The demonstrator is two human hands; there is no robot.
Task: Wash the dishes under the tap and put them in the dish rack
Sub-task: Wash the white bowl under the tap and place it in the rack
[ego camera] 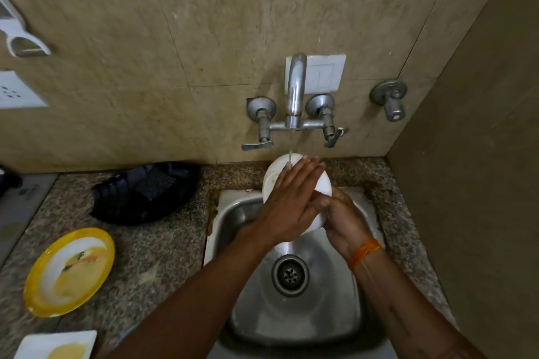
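Note:
A white plate point(275, 172) is held tilted over the steel sink point(294, 294), under a thin stream from the wall tap point(295, 90). My left hand point(288, 201) lies flat on the plate's face with straight fingers pointing up toward the water. My right hand point(341, 218) grips the plate's lower right edge, fingers curled round it; an orange thread band is on that wrist. Much of the plate is hidden behind my hands.
On the granite counter left of the sink stand a black dish rack point(145, 192) with a dark scrub pad, a soiled yellow-rimmed plate point(70, 269) and a soiled white square plate point(55, 344). A side wall point(481, 183) closes in at the right.

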